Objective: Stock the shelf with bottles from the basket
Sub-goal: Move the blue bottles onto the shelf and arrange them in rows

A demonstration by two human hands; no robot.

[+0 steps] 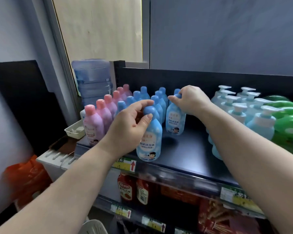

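Note:
Two light blue bottles stand upright on the black shelf point(189, 149). My left hand point(130, 125) grips the cap of the nearer blue bottle point(149, 142) at the shelf's front edge. My right hand point(191, 100) grips the top of the farther blue bottle point(175, 120), which stands at the front of a row of several like it point(157, 98). A row of pink bottles point(100, 115) lines the shelf's left side. The rim of a white basket point(95, 227) shows at the bottom edge.
Pale blue pump bottles point(243, 107) and green bottles point(287, 122) fill the shelf's right side. Red sauce bottles point(134, 188) stand on the shelf below. A water jug point(93, 78), a small white tray point(74, 130) and an orange bag point(25, 176) are at left.

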